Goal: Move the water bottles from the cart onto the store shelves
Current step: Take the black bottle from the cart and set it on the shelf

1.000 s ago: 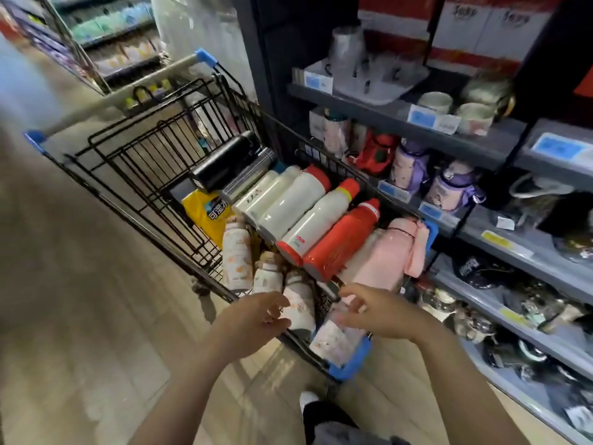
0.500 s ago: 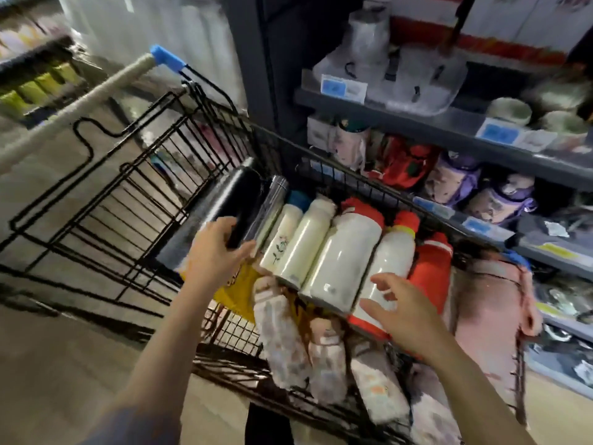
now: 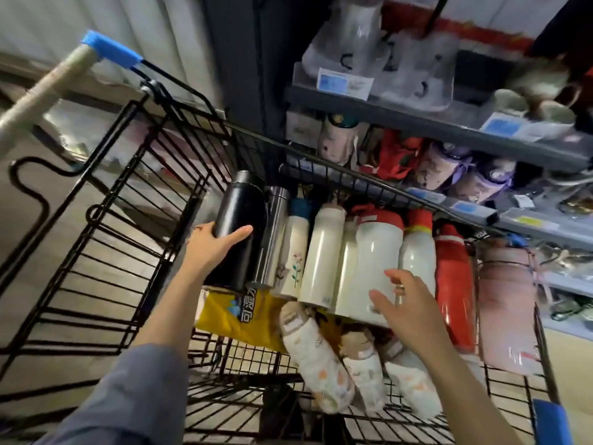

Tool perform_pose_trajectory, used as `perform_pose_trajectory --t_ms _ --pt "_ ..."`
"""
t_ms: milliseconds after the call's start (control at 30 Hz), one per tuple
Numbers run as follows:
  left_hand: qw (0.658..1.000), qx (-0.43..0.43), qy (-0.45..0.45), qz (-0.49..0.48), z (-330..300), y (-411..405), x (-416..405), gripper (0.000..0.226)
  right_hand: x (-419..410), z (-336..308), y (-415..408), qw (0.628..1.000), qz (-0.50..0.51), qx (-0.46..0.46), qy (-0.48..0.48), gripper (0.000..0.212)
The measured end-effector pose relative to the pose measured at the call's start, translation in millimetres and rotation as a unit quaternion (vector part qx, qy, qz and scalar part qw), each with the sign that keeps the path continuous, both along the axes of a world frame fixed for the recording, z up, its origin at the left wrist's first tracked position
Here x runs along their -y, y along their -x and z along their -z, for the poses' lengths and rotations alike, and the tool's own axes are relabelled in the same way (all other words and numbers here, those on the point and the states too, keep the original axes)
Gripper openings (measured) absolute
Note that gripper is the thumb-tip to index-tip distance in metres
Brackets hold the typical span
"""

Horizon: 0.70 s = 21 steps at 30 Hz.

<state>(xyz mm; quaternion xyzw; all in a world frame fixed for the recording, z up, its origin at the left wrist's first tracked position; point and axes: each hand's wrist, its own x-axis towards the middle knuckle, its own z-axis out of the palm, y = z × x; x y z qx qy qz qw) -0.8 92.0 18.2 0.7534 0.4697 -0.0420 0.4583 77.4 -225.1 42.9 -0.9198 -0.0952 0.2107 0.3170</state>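
Note:
A black wire cart (image 3: 134,194) holds a row of bottles lying side by side. My left hand (image 3: 213,244) grips the black bottle (image 3: 239,220) at the row's left end, thumb across its front. Beside it lie a steel bottle (image 3: 272,232), a flowered white bottle (image 3: 293,252), cream bottles (image 3: 322,252), a wide white bottle with a red cap (image 3: 378,252), a red bottle (image 3: 454,284) and a pink bottle (image 3: 505,309). My right hand (image 3: 406,303) hovers with spread fingers over the lower end of the wide white bottle. Small patterned bottles (image 3: 317,364) lie nearer me.
A yellow packet (image 3: 231,316) lies under the black bottle. Grey store shelves (image 3: 449,123) stand right behind the cart, stocked with cups, purple kids' bottles (image 3: 449,168) and a red item. Blue price tags line the shelf edges. The cart handle (image 3: 41,88) sticks out top left.
The view has closed in on the cart. My left hand went from the small bottles to the black bottle and now grips it. My right hand moved up over the wide white bottle.

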Motion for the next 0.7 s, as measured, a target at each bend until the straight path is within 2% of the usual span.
perform_pose_trajectory --t_ms 100,167,267,300,433,700 --pt "0.999 0.014 0.043 -0.016 5.1 -1.1 -1.6 0.080 -10.2 3.0 -2.9 1.000 0.026 0.008 0.001 0.051" --pt "0.998 0.009 0.060 -0.013 7.6 -1.2 -4.6 0.085 -17.0 5.5 -5.2 0.999 0.039 0.011 0.011 0.054" --pt "0.997 -0.006 0.069 -0.022 9.1 -3.7 -8.2 0.108 -22.4 10.0 -7.2 0.998 0.052 0.010 0.028 0.060" --pt "0.997 -0.006 0.075 -0.024 10.0 -3.8 -8.3 0.107 -23.0 10.9 -7.5 0.998 0.055 0.008 0.036 0.061" --pt "0.995 0.013 0.097 -0.034 6.2 -4.7 -3.7 0.083 -22.1 13.6 -8.8 0.997 0.060 0.008 0.053 0.064" --pt "0.999 -0.007 -0.018 -0.029 8.4 -2.5 4.5 0.074 -25.8 15.4 -5.2 0.997 0.061 0.021 0.052 0.064"
